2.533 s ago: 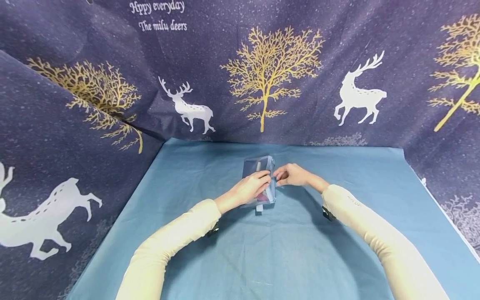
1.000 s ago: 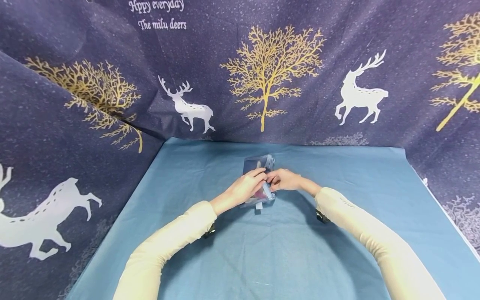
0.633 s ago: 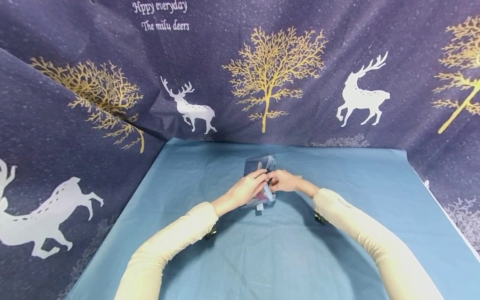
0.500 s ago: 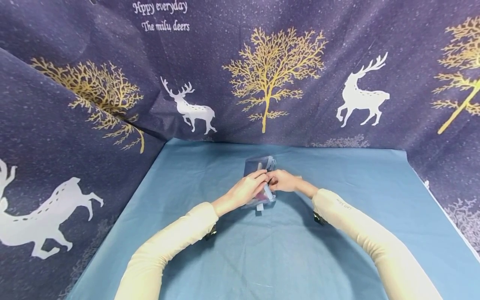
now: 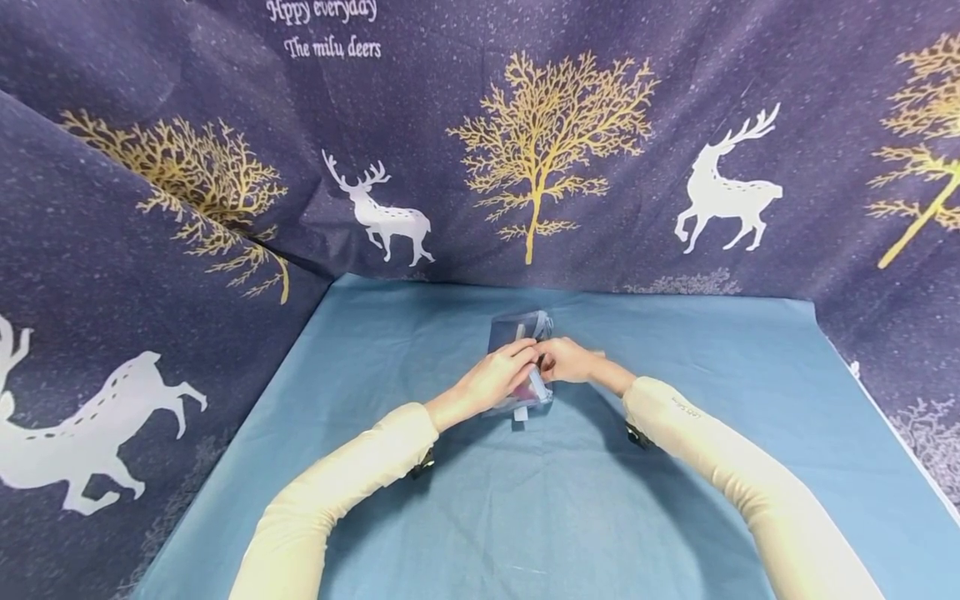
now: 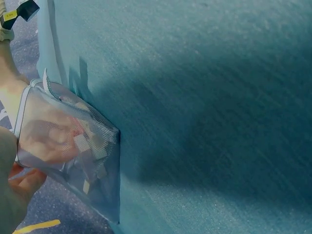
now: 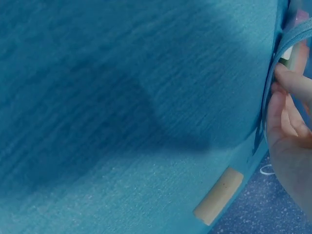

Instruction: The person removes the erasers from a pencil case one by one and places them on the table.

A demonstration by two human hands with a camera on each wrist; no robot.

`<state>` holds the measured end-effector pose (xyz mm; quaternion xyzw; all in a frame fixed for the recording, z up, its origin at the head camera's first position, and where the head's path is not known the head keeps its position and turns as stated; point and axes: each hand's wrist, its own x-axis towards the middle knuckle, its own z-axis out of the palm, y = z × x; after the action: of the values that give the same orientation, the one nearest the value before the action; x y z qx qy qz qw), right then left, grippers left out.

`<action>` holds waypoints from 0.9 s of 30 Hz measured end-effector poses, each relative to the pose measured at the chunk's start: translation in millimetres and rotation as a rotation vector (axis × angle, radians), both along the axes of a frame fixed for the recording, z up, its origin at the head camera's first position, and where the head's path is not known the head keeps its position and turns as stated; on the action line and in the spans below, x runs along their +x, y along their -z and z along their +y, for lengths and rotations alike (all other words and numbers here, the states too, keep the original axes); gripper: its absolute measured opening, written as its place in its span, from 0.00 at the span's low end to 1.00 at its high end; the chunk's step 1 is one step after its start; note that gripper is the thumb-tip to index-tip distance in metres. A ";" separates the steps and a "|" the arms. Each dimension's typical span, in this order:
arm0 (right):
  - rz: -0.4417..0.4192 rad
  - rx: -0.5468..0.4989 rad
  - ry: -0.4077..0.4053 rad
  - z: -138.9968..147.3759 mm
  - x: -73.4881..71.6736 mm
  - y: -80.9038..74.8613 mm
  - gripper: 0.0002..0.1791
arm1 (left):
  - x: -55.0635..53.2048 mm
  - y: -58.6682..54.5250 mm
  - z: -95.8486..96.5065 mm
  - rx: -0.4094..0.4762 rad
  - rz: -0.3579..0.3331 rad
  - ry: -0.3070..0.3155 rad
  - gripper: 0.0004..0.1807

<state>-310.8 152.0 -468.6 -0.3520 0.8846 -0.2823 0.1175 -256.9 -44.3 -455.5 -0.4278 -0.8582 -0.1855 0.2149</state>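
Note:
A see-through mesh zip pouch (image 5: 504,333) stands at the middle back of the blue cloth. My left hand (image 5: 493,379) grips its open zipped edge (image 5: 539,385) from the left. Fingers of my right hand (image 5: 568,360) reach in through the opening; through the mesh (image 6: 105,204) in the left wrist view they show curled among several small pieces, one of them red. What they hold, if anything, I cannot tell. In the right wrist view the right hand (image 7: 290,122) is at the pale blue zip edge (image 7: 273,68), a white and a pink piece behind it.
Behind the right hand, a short wooden block (image 7: 219,196) lies on the blue cloth (image 5: 525,517). A white tag (image 5: 520,414) sticks out from the pouch's near side. Dark patterned curtains (image 5: 420,75) rise at the back and sides.
From beside the pouch, the right hand has moved left to its opening, and its fingertips are now inside. The zipped edge is spread apart. The left hand stays on the pouch.

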 end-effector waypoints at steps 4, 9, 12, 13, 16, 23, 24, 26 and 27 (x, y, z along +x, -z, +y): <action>0.054 -0.003 -0.020 1.6 -2.6 4.1 0.17 | -1.0 0.2 0.8 -0.016 -0.002 0.009 0.12; 0.122 -0.026 -0.049 4.9 -2.8 3.1 0.12 | 0.4 -2.2 0.8 -0.025 -0.007 0.020 0.11; 0.140 -0.054 -0.044 6.7 -2.7 1.7 0.11 | 1.4 -3.8 0.5 -0.024 -0.014 0.020 0.12; 0.137 -0.063 -0.040 7.4 -2.8 1.3 0.11 | 1.7 -3.9 0.3 -0.027 -0.015 0.018 0.12; 0.117 -0.081 -0.032 9.2 -2.3 0.4 0.11 | 2.0 -3.4 0.0 -0.034 -0.017 0.017 0.13; 0.078 -0.076 -0.017 12.5 0.4 -0.1 0.11 | 0.2 -0.8 1.0 -0.034 -0.035 0.011 0.11; 0.068 -0.076 -0.010 12.9 0.8 0.0 0.10 | 0.0 -0.6 1.3 -0.033 -0.036 0.009 0.11; 0.056 -0.078 -0.004 13.7 1.5 0.0 0.10 | 0.5 -1.1 1.6 -0.029 -0.046 0.005 0.11; 0.056 -0.077 -0.003 14.1 1.9 -0.1 0.10 | 0.6 -1.2 1.7 -0.030 -0.047 0.004 0.11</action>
<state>-308.9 166.1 -468.5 -0.3654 0.8755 -0.3061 0.0795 -256.3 -42.6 -454.3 -0.4282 -0.8648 -0.1830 0.1877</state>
